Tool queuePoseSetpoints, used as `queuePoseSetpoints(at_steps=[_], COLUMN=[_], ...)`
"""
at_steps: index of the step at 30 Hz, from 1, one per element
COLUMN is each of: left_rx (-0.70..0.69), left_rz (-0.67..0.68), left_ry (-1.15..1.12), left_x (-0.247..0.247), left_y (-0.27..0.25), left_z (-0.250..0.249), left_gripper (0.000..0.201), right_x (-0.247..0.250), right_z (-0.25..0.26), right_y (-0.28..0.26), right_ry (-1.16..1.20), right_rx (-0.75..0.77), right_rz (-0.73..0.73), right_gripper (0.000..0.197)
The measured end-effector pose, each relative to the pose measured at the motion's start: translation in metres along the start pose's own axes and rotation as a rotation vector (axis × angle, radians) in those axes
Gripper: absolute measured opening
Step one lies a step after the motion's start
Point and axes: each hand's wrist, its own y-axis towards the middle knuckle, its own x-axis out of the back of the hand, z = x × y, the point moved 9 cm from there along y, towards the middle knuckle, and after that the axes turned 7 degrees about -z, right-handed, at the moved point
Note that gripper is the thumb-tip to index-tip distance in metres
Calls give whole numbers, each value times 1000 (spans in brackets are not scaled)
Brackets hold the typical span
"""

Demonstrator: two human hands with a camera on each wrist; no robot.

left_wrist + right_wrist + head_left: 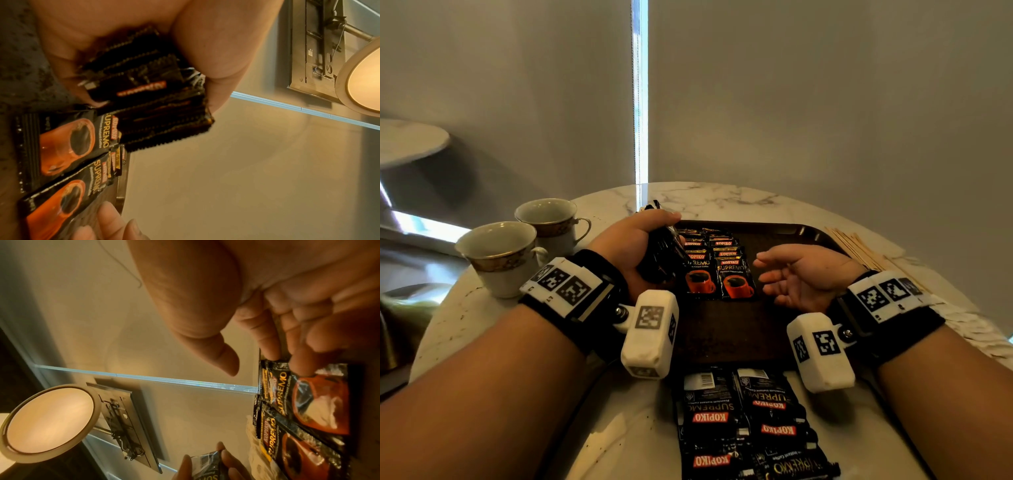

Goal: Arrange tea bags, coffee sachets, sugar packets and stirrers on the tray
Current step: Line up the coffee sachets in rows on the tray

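My left hand (650, 240) grips a stack of black Kopiko coffee sachets (664, 253) at the left edge of the dark brown tray (722, 335); the left wrist view shows the stack (156, 97) between thumb and fingers. Several sachets (717, 270) lie on the tray in two overlapping columns, cup pictures facing up. My right hand (784, 277) hovers just right of those columns with relaxed fingers (287, 331) and holds nothing. Whether its fingertips touch the right column (308, 402) is unclear. Wooden stirrers (859, 246) lie beyond the tray's right rim.
More Kopiko sachets (750, 421) lie on the marble table in front of the tray. Two gold-banded cups (500, 257) (551, 222) stand at the left. White packets (979, 329) lie along the table's right edge. A wall and blind rise close behind.
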Motion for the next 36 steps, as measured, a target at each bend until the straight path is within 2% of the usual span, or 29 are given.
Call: queuePoseSetpoints(at_steps=[5, 8, 11, 14, 17, 20, 22, 25, 31, 34, 36], left_rx=[-39, -27, 11, 23, 38, 62, 71, 74, 83, 62, 61], left_rz=[49, 92, 160, 213, 264, 330, 365, 337, 336, 348, 382], left_ry=[-73, -91, -89, -74, -67, -88, -89, -20, 83, 43, 28], left_x=[-4, -10, -21, -29, -35, -44, -48, -44, -42, -44, -48], left_y=[-4, -10, -17, -24, -30, -33, -34, -33, -34, -35, -36], left_z=[-7, -8, -6, -2, 5, 10, 13, 14, 19, 19, 20], left_gripper=[34, 37, 32, 51, 66, 53, 50, 46, 63, 44, 44], right_x=[-1, -14, -32, -49, -57, -55, -55, -55, -52, -50, -46], right_z=[20, 38, 54, 55, 49, 46, 44, 41, 37, 37, 36], right_y=[-15, -34, -53, -61, -67, -67, -67, -67, -68, -67, -64], right_ry=[28, 56, 153, 293, 303, 331, 362, 355, 353, 358, 347], right_rx=[149, 252, 332, 336, 367, 384, 393, 411, 410, 422, 431], right_rz=[-33, 36, 115, 193, 208, 216, 232, 203, 176, 156, 122], right_gripper=[22, 14, 20, 33, 44, 44, 44, 43, 40, 35, 32])
